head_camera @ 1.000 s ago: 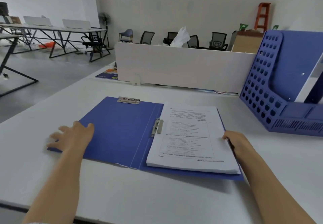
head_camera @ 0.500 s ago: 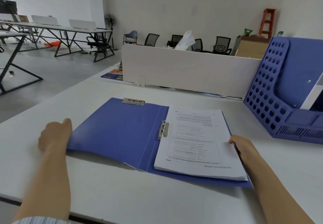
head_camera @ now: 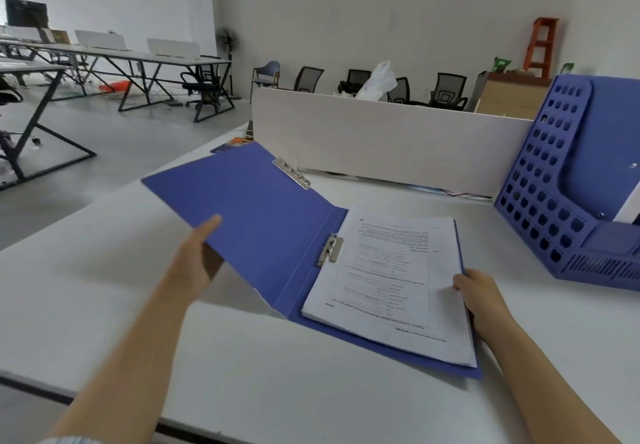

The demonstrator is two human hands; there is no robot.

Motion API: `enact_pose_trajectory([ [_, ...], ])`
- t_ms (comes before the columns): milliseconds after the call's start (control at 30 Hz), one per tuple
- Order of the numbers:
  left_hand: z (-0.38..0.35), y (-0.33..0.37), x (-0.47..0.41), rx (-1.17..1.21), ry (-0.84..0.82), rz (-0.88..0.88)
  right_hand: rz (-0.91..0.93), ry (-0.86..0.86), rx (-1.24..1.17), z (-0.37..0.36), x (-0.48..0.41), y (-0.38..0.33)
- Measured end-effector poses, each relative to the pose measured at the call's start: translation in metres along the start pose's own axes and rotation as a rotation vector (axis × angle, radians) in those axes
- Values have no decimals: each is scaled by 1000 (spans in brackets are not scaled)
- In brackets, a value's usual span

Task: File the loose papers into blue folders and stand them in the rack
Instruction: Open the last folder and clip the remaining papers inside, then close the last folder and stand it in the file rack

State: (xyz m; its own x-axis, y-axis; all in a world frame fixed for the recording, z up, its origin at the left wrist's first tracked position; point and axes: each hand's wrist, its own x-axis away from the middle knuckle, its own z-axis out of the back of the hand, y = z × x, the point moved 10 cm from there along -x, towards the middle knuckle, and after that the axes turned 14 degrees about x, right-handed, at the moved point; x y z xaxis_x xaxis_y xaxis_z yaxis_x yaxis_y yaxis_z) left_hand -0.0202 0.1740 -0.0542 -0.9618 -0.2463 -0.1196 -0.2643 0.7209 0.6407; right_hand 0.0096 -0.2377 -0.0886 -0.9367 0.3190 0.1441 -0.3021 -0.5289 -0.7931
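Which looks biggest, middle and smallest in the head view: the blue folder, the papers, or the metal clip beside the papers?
1. blue folder
2. papers
3. metal clip, by far the smallest

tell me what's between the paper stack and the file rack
Head view: beyond the blue folder edge, only bare desk separates the paper stack from the file rack.

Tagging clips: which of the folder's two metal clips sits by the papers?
The spine clip, at the papers' left edge; the other clip is on the lifted cover's far edge.
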Motion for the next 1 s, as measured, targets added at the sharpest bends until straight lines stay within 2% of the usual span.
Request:
enact_pose_trajectory([
  [100, -12, -40, 10, -379, -63, 128, -4, -47, -19, -10, 4, -1],
  [200, -9, -65, 24, -620, -75, 262, 10, -101, -69, -19, 8, -3],
  [300, -34, -71, 32, -959, -348, 189, 12, -151, -119, -26, 8, -3],
  [400, -41, -97, 38, -1511, -641, 169, -39, -208, -248, -32, 12, -1],
  [467, -41, -109, 40, -1755, -710, 144, -93, -286, -376, -40, 17, -2],
  [567, -39, -116, 46, -1894, -727, 187, -126, -368, -466, -46, 17, -2],
  [667, -41, -114, 49, -1857, -712, 214, -21, -397, -338, -49, 17, -7],
  [733, -41, -111, 47, -1719, -693, 251, 13, -377, -280, -45, 17, -7],
  [900, -42, -89, 33, -1015, -417, 295, 120, -419, -368, -37, 23, -23],
  [1000, -44, -85, 34, -686, -342, 353, 242, -439, -458, -34, 27, -38],
])
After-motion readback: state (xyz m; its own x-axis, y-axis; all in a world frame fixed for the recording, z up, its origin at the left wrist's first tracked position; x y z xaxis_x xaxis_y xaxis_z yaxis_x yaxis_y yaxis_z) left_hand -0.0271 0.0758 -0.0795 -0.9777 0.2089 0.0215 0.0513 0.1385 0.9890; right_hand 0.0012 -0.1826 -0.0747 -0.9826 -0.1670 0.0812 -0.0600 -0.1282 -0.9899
